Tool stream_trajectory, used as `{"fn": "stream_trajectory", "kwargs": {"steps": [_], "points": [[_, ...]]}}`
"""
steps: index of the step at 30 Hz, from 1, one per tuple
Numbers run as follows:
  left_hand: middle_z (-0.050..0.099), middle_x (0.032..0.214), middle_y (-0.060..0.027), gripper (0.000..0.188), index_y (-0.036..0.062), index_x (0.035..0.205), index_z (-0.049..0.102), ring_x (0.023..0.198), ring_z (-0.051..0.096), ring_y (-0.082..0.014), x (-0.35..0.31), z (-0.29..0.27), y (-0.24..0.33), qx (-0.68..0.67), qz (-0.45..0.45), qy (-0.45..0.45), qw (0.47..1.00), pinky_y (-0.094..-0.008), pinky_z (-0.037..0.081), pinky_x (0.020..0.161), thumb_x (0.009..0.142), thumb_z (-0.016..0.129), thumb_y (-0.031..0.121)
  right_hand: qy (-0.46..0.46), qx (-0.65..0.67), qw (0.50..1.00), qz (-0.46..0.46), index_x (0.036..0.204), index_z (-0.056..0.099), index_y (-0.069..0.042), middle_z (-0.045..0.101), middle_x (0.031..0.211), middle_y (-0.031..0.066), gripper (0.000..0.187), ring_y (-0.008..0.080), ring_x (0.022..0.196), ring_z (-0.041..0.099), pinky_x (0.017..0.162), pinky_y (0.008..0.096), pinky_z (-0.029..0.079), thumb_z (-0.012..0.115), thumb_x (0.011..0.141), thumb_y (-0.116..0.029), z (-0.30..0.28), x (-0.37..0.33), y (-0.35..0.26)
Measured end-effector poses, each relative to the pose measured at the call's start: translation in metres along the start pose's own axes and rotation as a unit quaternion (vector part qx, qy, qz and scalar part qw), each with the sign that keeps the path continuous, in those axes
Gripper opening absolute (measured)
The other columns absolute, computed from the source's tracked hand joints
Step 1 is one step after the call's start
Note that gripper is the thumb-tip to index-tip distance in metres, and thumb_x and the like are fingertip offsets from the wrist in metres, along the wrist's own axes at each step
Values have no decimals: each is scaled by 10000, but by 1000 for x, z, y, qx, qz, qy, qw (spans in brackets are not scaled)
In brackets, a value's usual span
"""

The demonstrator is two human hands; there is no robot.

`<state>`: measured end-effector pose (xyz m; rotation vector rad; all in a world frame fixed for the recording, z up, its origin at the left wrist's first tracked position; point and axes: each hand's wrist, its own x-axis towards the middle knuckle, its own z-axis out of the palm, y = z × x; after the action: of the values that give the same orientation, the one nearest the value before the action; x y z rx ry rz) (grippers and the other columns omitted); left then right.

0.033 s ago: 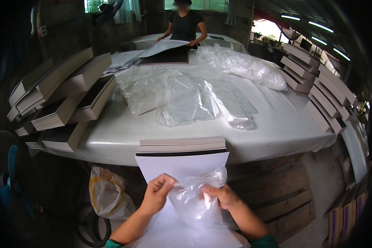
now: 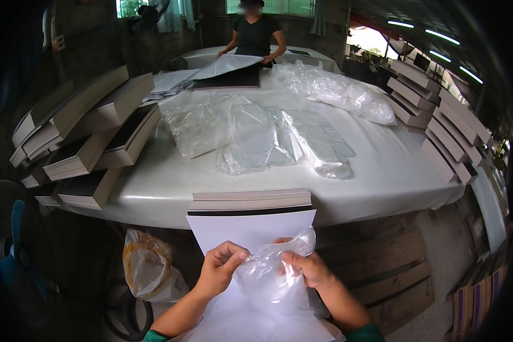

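Note:
A clear plastic bag [image 2: 273, 276], crumpled and shiny, is stretched between my two hands above a white sheet [image 2: 211, 231]. My left hand [image 2: 225, 265] pinches one edge of the bag between thumb and fingertips. On its other side my right hand [image 2: 305, 265] grips the bunched film, thumb on top and some fingers seen through it. Under the sheet's far end lies a stack of pale boards [image 2: 251, 200] with a dark layer at the bottom. More white sheet and clear film cover the area below my hands.
Flat clear bags [image 2: 256, 134] and a bulky plastic bundle [image 2: 330, 91] lie on the white-covered table [image 2: 154, 191]. Board stacks stand left [image 2: 91, 154] and right [image 2: 450, 137]. Across the table a person [image 2: 256, 34] handles a large sheet. Left below are a plastic sack [image 2: 148, 265] and a blue-bladed fan [image 2: 17, 239].
Both hands have shifted slightly to the right with the plastic bag. The right hand's fingers show more above the film, and the bag's folds have changed shape.

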<state>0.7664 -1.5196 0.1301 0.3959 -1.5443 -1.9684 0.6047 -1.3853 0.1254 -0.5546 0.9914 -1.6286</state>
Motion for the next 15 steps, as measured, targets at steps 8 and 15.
{"fn": "stream_trajectory", "kwargs": {"steps": [8, 15], "points": [[617, 760, -17, 203, -37, 919, 608, 723, 512, -64, 1, -2, -1, 284, 43, 31, 957, -194, 413, 704, 860, 563, 152, 37, 90, 994, -43, 1000, 540, -33, 568, 846, 29, 307, 118, 762, 549, 654, 250, 469, 656, 764, -191, -1, -4, 11], [611, 776, -29, 165, -20, 854, 601, 764, 541, -86, 3, -1, 8, 66, -37, -87, 993, -213, 428, 711, 855, 567, 141, 76, -2, 995, -67, 1016, 519, -32, 548, 866, 22, 299, 124, 755, 527, 678, 277, 444, 643, 781, -170, -8, -3, 16]]}}
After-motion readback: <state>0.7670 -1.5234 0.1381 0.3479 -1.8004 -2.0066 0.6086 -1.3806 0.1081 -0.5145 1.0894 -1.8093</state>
